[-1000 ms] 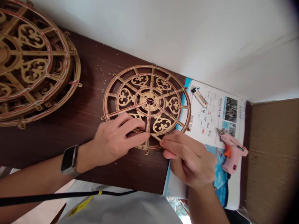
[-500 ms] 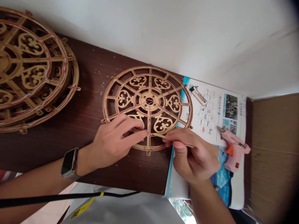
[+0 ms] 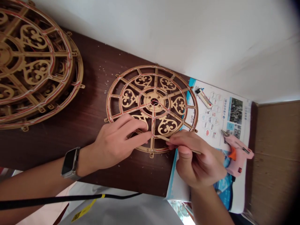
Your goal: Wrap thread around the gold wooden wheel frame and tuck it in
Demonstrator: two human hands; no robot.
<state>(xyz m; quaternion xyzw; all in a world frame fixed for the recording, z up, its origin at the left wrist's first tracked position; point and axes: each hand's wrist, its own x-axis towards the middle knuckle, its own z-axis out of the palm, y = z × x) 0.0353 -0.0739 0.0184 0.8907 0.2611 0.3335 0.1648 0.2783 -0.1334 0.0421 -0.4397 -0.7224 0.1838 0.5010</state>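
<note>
A round gold openwork frame [image 3: 149, 106] lies on the dark table, with red and white wires running along its rings and spokes. Over its near left part, my left hand [image 3: 118, 140] curls its fingers onto the frame, the index fingertip at a joint of ring and spoke. The thumb tip is hidden beneath. My right hand [image 3: 199, 161] is closed around a thin wooden stick [image 3: 162, 137]. The stick's tip meets the wired ring beside my left index fingertip.
A stack of similar gold frames [image 3: 52, 76] stands at the left. Right of the work lie a printed sheet [image 3: 217, 115], a white and black lighter-like item [image 3: 204, 98] and a pink glue gun [image 3: 236, 153]. Behind rises a white wall [image 3: 175, 34]; cardboard [image 3: 276, 150] stands far right.
The view has shifted slightly, so the frame and sheet appear a little further right. Both hands keep nearly the same hold, and the stick's tip stays at the same joint.
</note>
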